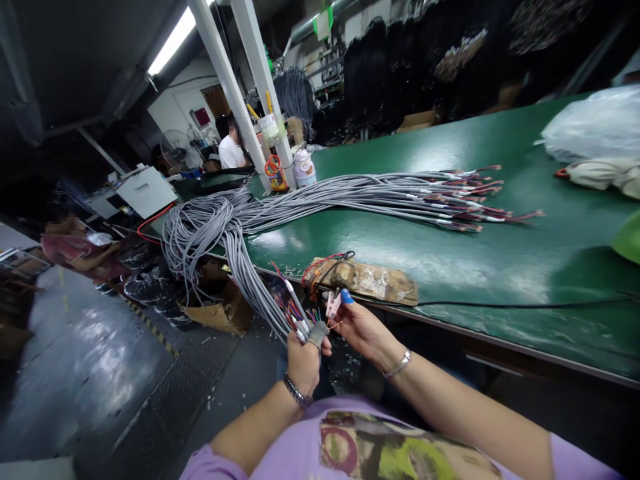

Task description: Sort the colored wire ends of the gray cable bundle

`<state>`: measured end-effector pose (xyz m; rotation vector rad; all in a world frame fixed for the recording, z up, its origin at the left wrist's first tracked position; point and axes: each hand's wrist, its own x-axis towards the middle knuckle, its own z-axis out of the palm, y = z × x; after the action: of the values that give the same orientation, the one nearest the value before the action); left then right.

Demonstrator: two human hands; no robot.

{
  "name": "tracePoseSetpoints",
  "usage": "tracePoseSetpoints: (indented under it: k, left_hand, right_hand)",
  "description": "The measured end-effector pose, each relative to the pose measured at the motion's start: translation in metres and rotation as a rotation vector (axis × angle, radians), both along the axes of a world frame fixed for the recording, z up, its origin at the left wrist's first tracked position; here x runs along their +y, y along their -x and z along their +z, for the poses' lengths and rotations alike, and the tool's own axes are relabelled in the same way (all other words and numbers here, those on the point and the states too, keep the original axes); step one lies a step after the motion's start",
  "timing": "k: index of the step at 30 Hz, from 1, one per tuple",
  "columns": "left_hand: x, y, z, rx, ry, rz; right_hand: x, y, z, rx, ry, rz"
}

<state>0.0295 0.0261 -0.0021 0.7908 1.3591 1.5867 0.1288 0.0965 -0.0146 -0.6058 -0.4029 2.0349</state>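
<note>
My left hand [306, 360], with a grey cover on one digit, is closed around the ends of a bundle of grey cables [255, 287]. Thin coloured wires [295, 317] fan out from the cable ends beside the fingers. My right hand [367, 333] pinches a small pale pink clip-like tool [333, 305] close to those wires. One of its fingertips has a blue covering. A thin orange wire [334, 325] shows between the two hands; which hand has it, I cannot tell.
Grey cables [325, 200] lie in a long bundle across the green table [500, 267], coiled at the left. A taped block [375, 283] with cords sits at the near edge. A bottle [304, 168] stands by the posts, a plastic bag [595, 123] at right. Two people are farther off.
</note>
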Motion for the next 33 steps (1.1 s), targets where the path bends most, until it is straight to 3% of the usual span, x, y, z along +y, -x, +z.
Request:
tracePoseSetpoints:
  k: [5,8,14,19,24,30,33]
  left_hand:
    - [-0.005,0.003,0.001,-0.009,-0.007,0.013]
    - [-0.009,0.007,0.0,0.024,-0.006,-0.007]
    - [-0.014,0.009,0.0,0.049,-0.036,-0.061]
    - [-0.015,0.012,0.002,-0.017,-0.098,-0.109]
    - [-0.015,0.02,0.001,-0.086,-0.074,-0.28]
    - [-0.015,0.025,0.003,-0.163,-0.074,-0.204]
    - [-0.013,0.023,0.007,-0.156,-0.092,-0.177]
  right_hand:
    - [-0.011,-0.011,-0.004,-0.023,-0.022,0.162]
    - [-0.023,-0.016,-0.005,-0.126,-0.138,0.252]
    - [-0.033,-0.014,-0.001,-0.318,-0.316,0.204]
    - [-0.031,-0.012,-0.004,-0.299,-0.278,0.205]
    - [-0.028,-0.009,-0.008,-0.223,-0.28,0.266]
    - [-0.011,-0.015,-0.009,-0.128,0.002,0.226]
    - [-0.004,-0.018,-0.001,-0.133,-0.076,0.284]
